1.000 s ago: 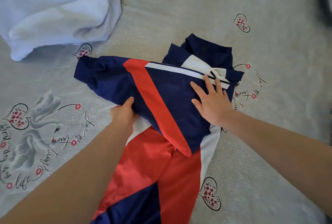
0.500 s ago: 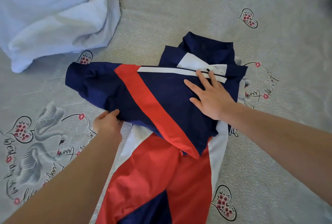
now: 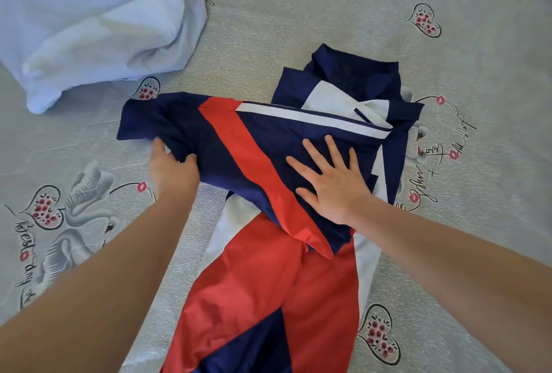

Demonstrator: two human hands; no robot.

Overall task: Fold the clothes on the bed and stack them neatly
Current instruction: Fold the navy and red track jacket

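Note:
A navy, red and white jacket lies on the bed, collar at the far end and hem toward me. One sleeve is folded across the chest and sticks out to the left. My left hand grips the lower edge of that sleeve, thumb on top of the navy cloth. Fingers spread, my right hand presses flat on the folded part over the chest.
A crumpled pale blue garment lies at the far left of the bed. The grey bedsheet with swan, heart and script prints spreads all around the jacket.
My left hand slid left along the sleeve's lower edge and now grips it nearer the cuff. The right hand stayed pressed on the chest, shifting slightly toward me.

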